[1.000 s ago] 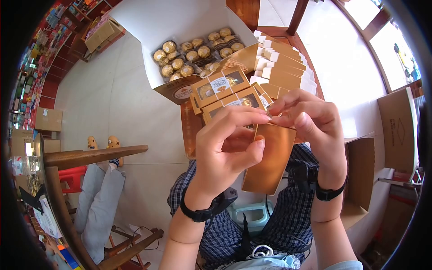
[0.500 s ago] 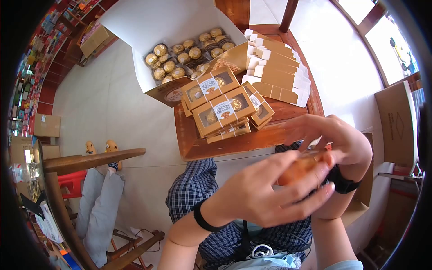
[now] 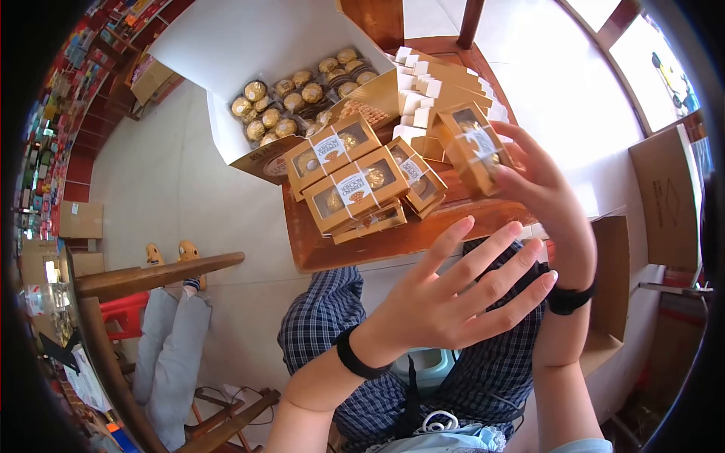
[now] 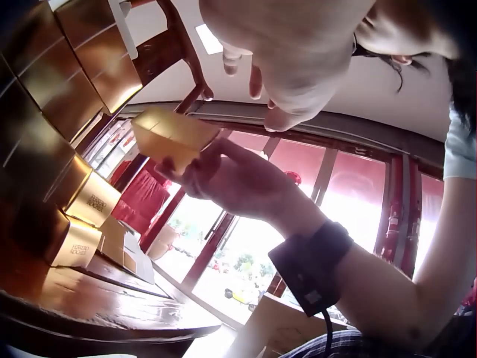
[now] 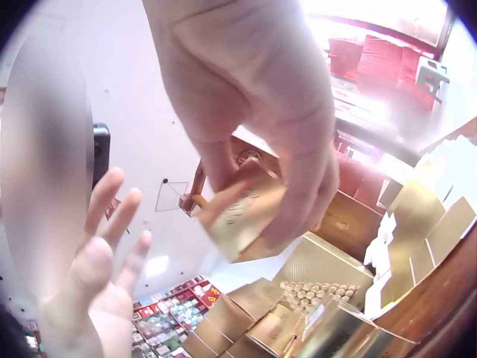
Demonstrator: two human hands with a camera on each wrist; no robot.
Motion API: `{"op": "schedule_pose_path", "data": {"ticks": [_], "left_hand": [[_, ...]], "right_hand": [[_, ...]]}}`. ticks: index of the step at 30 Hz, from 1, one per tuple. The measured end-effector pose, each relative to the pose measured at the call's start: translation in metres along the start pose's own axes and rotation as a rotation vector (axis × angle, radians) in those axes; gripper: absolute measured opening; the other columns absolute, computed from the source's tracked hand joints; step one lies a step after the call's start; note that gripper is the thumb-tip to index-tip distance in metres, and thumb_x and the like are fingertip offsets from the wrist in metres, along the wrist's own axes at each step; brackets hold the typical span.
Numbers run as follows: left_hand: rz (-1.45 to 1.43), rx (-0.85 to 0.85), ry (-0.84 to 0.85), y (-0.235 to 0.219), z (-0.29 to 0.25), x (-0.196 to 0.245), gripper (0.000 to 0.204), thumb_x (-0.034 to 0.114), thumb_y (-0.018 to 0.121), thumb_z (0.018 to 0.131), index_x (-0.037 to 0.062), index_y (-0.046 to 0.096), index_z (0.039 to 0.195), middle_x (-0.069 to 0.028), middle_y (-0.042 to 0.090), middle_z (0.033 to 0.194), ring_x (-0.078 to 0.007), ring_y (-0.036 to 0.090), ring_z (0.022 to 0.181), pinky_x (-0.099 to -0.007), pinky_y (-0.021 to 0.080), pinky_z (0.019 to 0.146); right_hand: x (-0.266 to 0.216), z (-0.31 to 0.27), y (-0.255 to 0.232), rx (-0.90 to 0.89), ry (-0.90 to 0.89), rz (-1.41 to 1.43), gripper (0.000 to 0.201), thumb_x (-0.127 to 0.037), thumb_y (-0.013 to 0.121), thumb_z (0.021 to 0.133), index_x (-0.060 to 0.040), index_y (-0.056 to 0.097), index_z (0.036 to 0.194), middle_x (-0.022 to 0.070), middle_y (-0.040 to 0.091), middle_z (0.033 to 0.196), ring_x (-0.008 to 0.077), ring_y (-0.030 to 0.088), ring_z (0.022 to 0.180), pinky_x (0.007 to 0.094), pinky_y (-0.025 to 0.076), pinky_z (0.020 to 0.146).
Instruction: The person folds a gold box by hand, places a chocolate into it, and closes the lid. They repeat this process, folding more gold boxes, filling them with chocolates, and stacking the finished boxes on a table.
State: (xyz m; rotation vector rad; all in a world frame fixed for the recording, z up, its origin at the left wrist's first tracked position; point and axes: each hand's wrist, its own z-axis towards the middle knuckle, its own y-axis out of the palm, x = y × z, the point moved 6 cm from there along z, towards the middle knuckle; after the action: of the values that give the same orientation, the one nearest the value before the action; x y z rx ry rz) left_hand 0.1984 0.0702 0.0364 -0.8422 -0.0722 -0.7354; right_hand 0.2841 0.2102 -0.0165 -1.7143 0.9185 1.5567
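In the head view my right hand (image 3: 545, 181) grips a small gold chocolate box (image 3: 467, 143) with a clear window and a white printed band, thumb on one side and fingers on the other. The box is tilted, above the right part of the wooden seat (image 3: 317, 253). My left hand (image 3: 453, 291) is held lower, over the lap, fingers spread and nothing in them. To the left of the held box lies a stack of similar banded boxes (image 3: 370, 167). The right wrist view shows the gripped box (image 5: 242, 212) from its printed end, with the left hand (image 5: 97, 298) apart from it.
Behind the stack stands an open carton (image 3: 219, 128) of gold-wrapped chocolates (image 3: 302, 79). Flat unfolded gold box blanks (image 3: 445, 68) overlap at the seat's far right. A cardboard box (image 3: 608, 294) stands right of the seat. Another person's legs (image 3: 170, 355) show at left.
Both hands worked close together at a gold box over the lap. They have since parted: the right hand has carried the box forward over the seat, while the left has let go and spread its fingers.
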Motion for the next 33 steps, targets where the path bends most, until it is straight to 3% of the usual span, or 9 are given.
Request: {"op": "schedule_pose_path", "data": {"ticks": [2,5,10,12,22,24,26,28,33], "left_hand": [[0.019,0.006,0.013,0.003,0.001,0.001,0.046,0.013,0.066,0.076,0.0266,0.051,0.118,0.0033,0.057,0.113,-0.0172,0.052,0.11,-0.0425,0.034,0.102],[-0.014,0.013,0.024,0.005,0.002,0.003,0.043,0.011,0.068,0.075,0.0238,0.055,0.114,0.0037,0.058,0.112,-0.0158,0.054,0.105,-0.04,0.038,0.097],[-0.033,0.041,0.063,0.003,0.003,0.004,0.035,0.01,0.067,0.075,0.0182,0.059,0.108,0.0026,0.061,0.105,-0.0161,0.056,0.1,-0.037,0.043,0.092],[-0.056,0.054,0.064,0.001,0.003,0.003,0.033,0.011,0.067,0.075,0.0162,0.06,0.107,0.0014,0.062,0.103,-0.0165,0.057,0.097,-0.0357,0.045,0.089],[-0.121,0.087,0.088,-0.001,0.0,0.002,0.025,0.01,0.067,0.075,0.0098,0.062,0.1,-0.0017,0.063,0.093,-0.0169,0.06,0.085,-0.0313,0.051,0.076],[-0.118,0.091,0.092,-0.002,0.0,0.001,0.025,0.01,0.067,0.075,0.0098,0.062,0.1,-0.0013,0.063,0.092,-0.0165,0.059,0.083,-0.0311,0.05,0.075],[-0.114,0.096,0.1,-0.003,-0.001,0.0,0.025,0.01,0.068,0.074,0.0097,0.062,0.099,-0.0008,0.062,0.09,-0.0161,0.059,0.082,-0.031,0.05,0.073],[-0.098,0.105,0.096,-0.004,-0.002,-0.002,0.025,0.011,0.069,0.073,0.0098,0.062,0.097,-0.0001,0.062,0.087,-0.0157,0.058,0.08,-0.0308,0.05,0.072],[-0.099,0.101,0.068,-0.007,-0.003,-0.008,0.025,0.01,0.07,0.072,0.0098,0.062,0.096,0.0001,0.062,0.087,-0.0157,0.059,0.08,-0.0305,0.05,0.071]], "right_hand": [[0.006,0.007,0.01,0.105,-0.023,-0.174,0.043,-0.012,0.058,0.086,-0.0048,0.041,0.124,0.0116,0.056,0.104,0.0164,0.059,0.092,0.0237,0.05,0.069],[0.009,0.014,0.029,0.083,-0.075,-0.167,0.046,-0.016,0.061,0.085,-0.0045,0.041,0.124,0.0128,0.057,0.105,0.0151,0.06,0.079,0.0267,0.052,0.063],[0.018,0.02,0.037,0.027,-0.061,-0.2,0.049,-0.017,0.064,0.083,-0.0035,0.041,0.124,0.015,0.058,0.105,0.0157,0.059,0.075,0.0277,0.052,0.059],[0.023,0.021,0.039,-0.014,0.011,-0.162,0.046,-0.018,0.065,0.081,-0.0013,0.046,0.12,0.015,0.059,0.103,0.0164,0.059,0.075,0.028,0.052,0.06],[0.027,0.03,0.039,-0.003,-0.07,-0.329,0.033,-0.019,0.066,0.08,0.0003,0.06,0.106,0.0165,0.06,0.098,0.0218,0.061,0.082,0.0318,0.049,0.073],[0.024,0.039,0.022,0.121,-0.084,-0.569,0.033,-0.021,0.066,0.078,-0.0007,0.061,0.104,0.0159,0.059,0.091,0.0247,0.06,0.081,0.0325,0.048,0.074],[0.031,0.047,0.009,0.12,-0.068,-0.635,0.033,-0.019,0.068,0.075,-0.0016,0.06,0.102,0.0136,0.057,0.091,0.0258,0.057,0.09,0.0339,0.045,0.08],[0.039,0.053,0.0,0.189,-0.222,-0.983,0.043,-0.02,0.072,0.07,-0.0034,0.054,0.106,0.0136,0.053,0.105,0.029,0.05,0.103,0.0388,0.042,0.086],[0.055,0.063,-0.009,0.255,-0.198,-1.264,0.063,-0.021,0.077,0.062,-0.0061,0.045,0.114,0.0163,0.041,0.12,0.0349,0.038,0.116,0.0479,0.038,0.09]]}}
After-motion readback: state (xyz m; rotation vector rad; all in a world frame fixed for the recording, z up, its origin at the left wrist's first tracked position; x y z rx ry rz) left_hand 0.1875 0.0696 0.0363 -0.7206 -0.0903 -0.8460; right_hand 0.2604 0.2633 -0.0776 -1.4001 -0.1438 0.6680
